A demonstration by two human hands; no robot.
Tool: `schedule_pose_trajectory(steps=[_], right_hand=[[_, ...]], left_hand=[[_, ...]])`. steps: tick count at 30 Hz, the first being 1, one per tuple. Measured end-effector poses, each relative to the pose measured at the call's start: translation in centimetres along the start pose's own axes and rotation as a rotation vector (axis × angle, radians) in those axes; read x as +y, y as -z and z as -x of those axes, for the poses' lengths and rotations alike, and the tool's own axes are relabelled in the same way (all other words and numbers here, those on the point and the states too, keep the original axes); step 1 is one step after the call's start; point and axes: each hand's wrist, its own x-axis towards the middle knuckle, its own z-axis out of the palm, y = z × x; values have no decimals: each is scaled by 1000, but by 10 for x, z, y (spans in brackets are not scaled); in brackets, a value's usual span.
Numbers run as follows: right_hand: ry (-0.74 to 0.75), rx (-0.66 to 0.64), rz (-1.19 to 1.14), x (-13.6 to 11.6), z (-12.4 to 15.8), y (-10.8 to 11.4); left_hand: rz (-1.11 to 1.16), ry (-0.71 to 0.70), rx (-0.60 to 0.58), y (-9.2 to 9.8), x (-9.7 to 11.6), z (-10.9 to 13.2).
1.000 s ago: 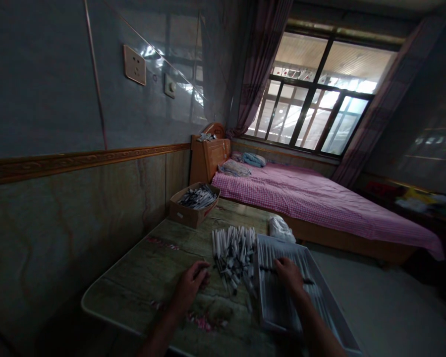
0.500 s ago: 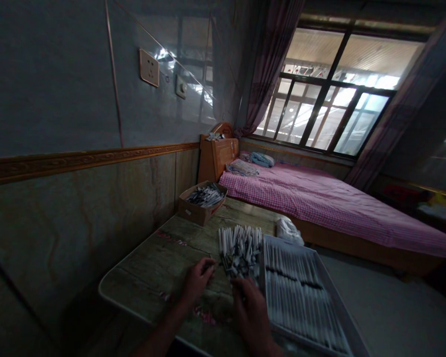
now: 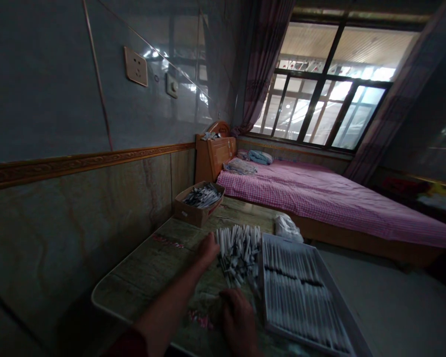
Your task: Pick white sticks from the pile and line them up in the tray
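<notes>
My left hand point(image 3: 208, 249) reaches to the left edge of a pile of slim white and grey pen-like sticks point(image 3: 241, 245) on the table. Its fingertips are blurred and partly hidden, so I cannot tell whether it grips one. Nearer to me, my right hand point(image 3: 239, 315) is just below the pile with its fingers curled in. What it holds, if anything, is hidden. Beside it on the right lies a shallow pale tray point(image 3: 263, 287), in which similar white sticks lie side by side in two rows.
An open cardboard box point(image 3: 193, 216) of more sticks stands at the table's far left corner. Behind the tray is a crumpled white plastic bag point(image 3: 288, 228). A bed point(image 3: 308, 193) with a pink checked cover stands beyond the table point(image 3: 148, 270), and a tiled wall point(image 3: 134, 213) runs along the left.
My left hand has moved forward to the pile's left edge. My right hand has drawn back toward me, away from the pile's near end. The view has shifted slightly.
</notes>
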Motion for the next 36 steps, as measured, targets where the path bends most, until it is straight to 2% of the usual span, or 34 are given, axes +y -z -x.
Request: schedule_pose_trajectory(steps=[5, 10, 15, 19, 22, 25, 29, 31, 36], right_hand=[[-14, 90, 42, 6, 2, -2], [-81, 160, 159, 12, 1, -4], [-143, 132, 291, 12, 0, -8], [-221, 36, 427, 4, -3, -7], [-278, -46, 513, -5, -7, -4], [-310, -122, 574, -16, -13, 1], [-352, -252, 679, -30, -25, 7], [-352, -307, 727, -36, -33, 9], [-300, -377, 758, -38, -49, 10]], left_hand=[[-143, 6, -57, 1, 14, -8], [-157, 53, -85, 4, 16, -7], [-16, 140, -106, 9, 9, -11], [244, 176, -129, 17, -6, -9], [493, 163, -106, 24, -21, 6], [737, 125, -44, 28, -37, 34], [954, 91, -11, 21, -54, 76], [1140, 77, -5, 15, -59, 92], [1197, 43, 14, 10, -59, 107]])
